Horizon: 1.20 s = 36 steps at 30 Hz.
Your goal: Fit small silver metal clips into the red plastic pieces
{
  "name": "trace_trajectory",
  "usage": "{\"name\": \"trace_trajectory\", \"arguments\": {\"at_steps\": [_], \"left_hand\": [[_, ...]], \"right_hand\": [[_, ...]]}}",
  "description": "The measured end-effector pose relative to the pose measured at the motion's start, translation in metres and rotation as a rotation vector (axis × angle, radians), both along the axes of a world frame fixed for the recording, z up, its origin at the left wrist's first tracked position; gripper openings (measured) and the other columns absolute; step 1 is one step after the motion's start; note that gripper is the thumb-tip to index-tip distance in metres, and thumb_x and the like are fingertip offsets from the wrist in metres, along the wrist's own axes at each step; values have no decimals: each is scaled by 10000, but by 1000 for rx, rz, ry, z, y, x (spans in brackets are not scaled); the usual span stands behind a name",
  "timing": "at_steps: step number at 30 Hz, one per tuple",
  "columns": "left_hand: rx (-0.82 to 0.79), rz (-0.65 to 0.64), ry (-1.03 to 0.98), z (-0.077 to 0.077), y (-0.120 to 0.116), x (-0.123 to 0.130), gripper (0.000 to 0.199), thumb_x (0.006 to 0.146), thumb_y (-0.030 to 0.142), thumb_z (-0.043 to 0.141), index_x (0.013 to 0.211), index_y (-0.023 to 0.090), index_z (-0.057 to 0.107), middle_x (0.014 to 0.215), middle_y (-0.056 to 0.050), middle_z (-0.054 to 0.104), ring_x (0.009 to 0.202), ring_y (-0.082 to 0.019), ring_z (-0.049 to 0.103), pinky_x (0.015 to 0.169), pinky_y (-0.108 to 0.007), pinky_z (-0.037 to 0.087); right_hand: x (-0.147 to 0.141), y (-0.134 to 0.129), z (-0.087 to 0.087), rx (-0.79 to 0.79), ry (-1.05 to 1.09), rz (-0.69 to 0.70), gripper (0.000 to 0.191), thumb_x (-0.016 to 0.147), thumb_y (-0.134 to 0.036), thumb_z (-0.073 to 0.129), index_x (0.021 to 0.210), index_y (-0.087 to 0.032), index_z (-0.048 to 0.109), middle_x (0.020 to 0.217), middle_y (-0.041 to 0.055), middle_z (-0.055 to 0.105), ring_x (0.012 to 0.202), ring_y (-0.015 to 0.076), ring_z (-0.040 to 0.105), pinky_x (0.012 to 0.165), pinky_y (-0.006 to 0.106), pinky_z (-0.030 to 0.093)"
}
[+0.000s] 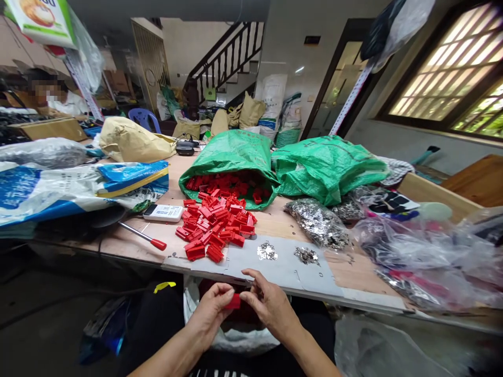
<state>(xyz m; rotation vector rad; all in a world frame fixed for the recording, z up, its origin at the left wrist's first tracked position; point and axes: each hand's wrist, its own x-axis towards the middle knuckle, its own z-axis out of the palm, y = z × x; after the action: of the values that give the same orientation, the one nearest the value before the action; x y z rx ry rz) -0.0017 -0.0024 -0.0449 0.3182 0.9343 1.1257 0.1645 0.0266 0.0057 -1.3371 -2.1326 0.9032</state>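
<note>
Just in front of the table's near edge, my left hand (210, 310) is closed on a small red plastic part (234, 301). My right hand (271, 309) is at the part's right side, its thumb against or very near it and its index finger raised apart from the thumb. Beyond my hands, a heap of similar red parts (214, 222) spills from a green sack (231, 146). On a grey sheet (243, 262) lie a small pile of bright silvery pieces (267, 251) and a darker metal pile (306, 255).
A red-tipped lever (157, 244) and a white device (163, 212) are left of the heap. Clear bags of metal pieces (318, 222), a second green sack (330, 162) and plastic bags (424, 256) crowd the right. An open bag (245, 340) hangs below my hands. A person sits far left.
</note>
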Motion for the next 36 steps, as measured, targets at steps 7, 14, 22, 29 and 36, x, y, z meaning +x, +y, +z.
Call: {"name": "trace_trajectory", "arguments": {"at_steps": [7, 14, 22, 29, 36], "left_hand": [[64, 39, 211, -20, -2, -15, 353, 600, 260, 808, 906, 165, 659, 1015, -122, 685, 1034, -261, 607, 923, -381, 418], [430, 303, 472, 43, -21, -42, 342, 633, 67, 748, 941, 211, 723, 1110, -89, 656, 1154, -250, 516, 1077, -293, 285], [378, 24, 572, 25, -28, -37, 206, 715, 205, 714, 920, 202, 726, 964, -95, 692, 950, -250, 604, 895, -301, 440], [219, 180, 294, 21, -10, -37, 277, 726, 286, 718, 942, 205, 565, 955, -44, 661, 900, -194, 643, 831, -336, 502], [139, 40, 97, 27, -9, -20, 431, 680, 286, 760, 1061, 201, 577, 942, -63, 690, 826, -180, 670, 722, -274, 533]], "right_hand": [[-22, 14, -5, 88, -69, 40, 275, 868, -290, 536, 1140, -252, 542, 830, -1, 641, 773, 164, 606, 709, 263, 449], [-55, 33, 1, 248, -157, 181, 296, 853, -198, 535, 1138, -275, 556, 1331, 48, 456, 1096, 191, 550, 873, 309, 482], [-69, 47, -7, 239, -259, 241, 341, 835, -195, 560, 1169, -263, 564, 1336, 55, 494, 1176, 223, 505, 959, 375, 453], [-47, 21, 5, 226, -80, 266, 304, 865, -173, 516, 1148, -242, 604, 1297, 51, 544, 1193, 182, 501, 1020, 318, 403], [-27, -15, 18, 70, 104, 387, 213, 856, -168, 550, 1004, -251, 679, 1109, 2, 655, 1122, 133, 548, 989, 236, 392]]}}
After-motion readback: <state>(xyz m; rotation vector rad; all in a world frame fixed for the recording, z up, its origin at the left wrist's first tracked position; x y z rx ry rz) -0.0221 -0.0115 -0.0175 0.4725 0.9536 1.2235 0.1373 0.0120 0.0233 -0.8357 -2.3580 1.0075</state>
